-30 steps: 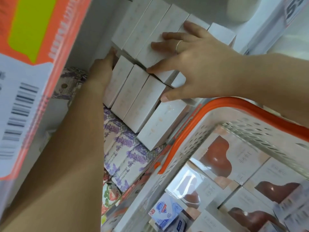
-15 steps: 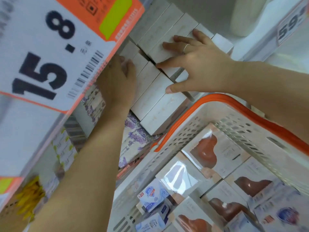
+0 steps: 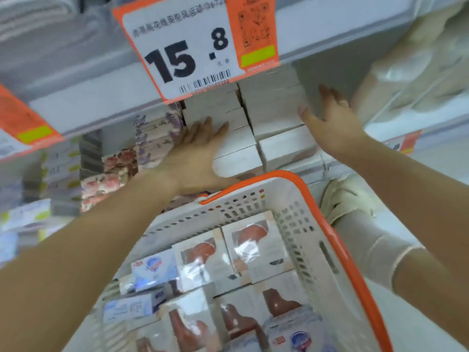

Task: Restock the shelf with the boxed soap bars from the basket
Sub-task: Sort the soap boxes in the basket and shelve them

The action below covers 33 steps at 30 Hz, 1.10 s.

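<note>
Both hands are empty with flat fingers: left hand (image 3: 195, 153) presses the white boxes (image 3: 266, 118) on the shelf, right hand (image 3: 330, 118) sits at their right side. Remaining soap boxes (image 3: 228, 255) lie below in the basket (image 3: 337, 240), probably nearer the left hand.

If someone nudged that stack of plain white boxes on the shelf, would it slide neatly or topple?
The white boxes look stiff and flat-sided, so they would probably slide as a block. Stacked several high, the top ones might shift. The left hand and right hand flank them.
</note>
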Motion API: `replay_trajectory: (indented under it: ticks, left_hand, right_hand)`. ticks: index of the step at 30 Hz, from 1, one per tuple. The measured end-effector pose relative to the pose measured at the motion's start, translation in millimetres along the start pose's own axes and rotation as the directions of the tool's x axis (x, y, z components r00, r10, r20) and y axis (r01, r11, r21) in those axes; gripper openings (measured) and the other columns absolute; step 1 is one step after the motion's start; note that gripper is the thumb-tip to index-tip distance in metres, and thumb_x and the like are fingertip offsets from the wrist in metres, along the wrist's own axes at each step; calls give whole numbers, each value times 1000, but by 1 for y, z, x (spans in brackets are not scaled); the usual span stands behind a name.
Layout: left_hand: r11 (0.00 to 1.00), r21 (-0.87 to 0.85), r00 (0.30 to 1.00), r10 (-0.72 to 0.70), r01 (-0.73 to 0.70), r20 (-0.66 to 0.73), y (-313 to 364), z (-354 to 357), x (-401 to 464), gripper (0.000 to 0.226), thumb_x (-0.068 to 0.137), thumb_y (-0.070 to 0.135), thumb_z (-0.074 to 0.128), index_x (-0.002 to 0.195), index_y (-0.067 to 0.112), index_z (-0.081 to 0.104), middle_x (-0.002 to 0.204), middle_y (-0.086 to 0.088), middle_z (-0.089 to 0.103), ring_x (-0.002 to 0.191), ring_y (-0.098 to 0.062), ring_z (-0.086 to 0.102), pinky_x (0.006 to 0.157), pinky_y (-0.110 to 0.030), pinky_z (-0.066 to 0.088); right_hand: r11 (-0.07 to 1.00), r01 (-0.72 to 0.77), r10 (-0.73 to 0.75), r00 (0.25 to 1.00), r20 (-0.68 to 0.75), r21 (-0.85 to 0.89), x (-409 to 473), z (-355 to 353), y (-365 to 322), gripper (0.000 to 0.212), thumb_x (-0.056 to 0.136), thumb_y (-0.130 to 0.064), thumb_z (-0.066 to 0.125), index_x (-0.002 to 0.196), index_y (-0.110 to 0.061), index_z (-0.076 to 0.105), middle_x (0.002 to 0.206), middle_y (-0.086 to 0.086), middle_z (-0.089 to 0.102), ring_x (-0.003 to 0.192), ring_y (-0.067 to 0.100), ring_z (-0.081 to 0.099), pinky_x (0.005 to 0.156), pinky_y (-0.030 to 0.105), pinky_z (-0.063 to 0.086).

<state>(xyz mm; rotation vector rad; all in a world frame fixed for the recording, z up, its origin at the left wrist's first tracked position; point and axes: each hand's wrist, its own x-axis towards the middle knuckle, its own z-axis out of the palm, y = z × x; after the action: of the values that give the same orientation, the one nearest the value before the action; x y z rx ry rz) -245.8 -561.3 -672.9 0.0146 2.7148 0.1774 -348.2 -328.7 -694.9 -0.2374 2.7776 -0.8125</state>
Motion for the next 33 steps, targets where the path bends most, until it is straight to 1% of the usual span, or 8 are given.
replay_trajectory:
  ticks: [6,10,13,16,20,25,28,33]
  left_hand:
    - [995,102,999,-4,9,-47,-1,12,5,110,72,78,50,150,32,-12,159,-9,-15,147,-28,-10,118,-38,-5]
    - [987,162,990,40,-18,-135,-9,24,6,110,74,77,51,150,31,-13,159,-12,-13,147,-30,-7,117,-38,-6]
    - [986,166,988,43,-17,-151,-12,29,10,111,72,79,49,149,31,-16,159,-12,-14,147,-31,-8,117,-39,-6]
    - [986,165,987,51,-26,-151,-12,30,11,114,71,79,50,149,31,-16,159,-13,-14,147,-32,-8,117,-39,-5]
    - [987,155,987,53,-30,-149,-11,28,10,113,71,79,51,149,32,-17,159,-12,-15,147,-30,-8,117,-38,-6]
    - [990,138,989,46,-26,-141,-11,27,9,111,72,76,52,149,32,-16,159,-12,-16,147,-29,-10,117,-37,-8]
    - [990,135,990,46,-27,-136,-10,26,8,111,73,76,52,149,32,-15,159,-12,-16,147,-29,-10,117,-36,-9]
    - [992,126,993,39,-25,-114,-10,24,8,111,72,75,53,149,32,-15,158,-12,-17,147,-30,-11,116,-36,-9]
  right_hand:
    - [950,-186,171,982,81,249,62,5,-20,69,98,-50,38,153,-17,13,158,10,20,142,27,27,111,31,24]
    - [975,-99,90,994,54,199,95,16,-29,67,95,-52,39,152,-25,15,155,6,30,136,26,39,109,33,33]
    - [983,-47,33,996,83,175,108,24,-33,69,92,-56,38,152,-32,13,156,2,28,131,28,45,105,35,40]
    - [993,-21,18,999,31,115,110,31,-32,63,96,-47,38,152,-31,15,155,3,28,132,27,42,95,22,34]
    - [996,91,-91,996,-2,25,102,34,-28,59,98,-40,37,152,-28,16,151,8,32,132,30,41,104,33,34]
    - [992,130,-130,991,30,-5,94,32,-31,62,99,-44,32,153,-20,13,157,7,21,141,27,28,111,33,25]
    - [997,73,-73,997,-22,3,85,32,-27,61,101,-42,31,152,-14,15,159,7,15,145,22,19,114,29,19]
    - [999,-52,52,997,62,0,77,29,-24,66,99,-46,35,153,-25,6,156,7,25,141,26,29,109,31,27]
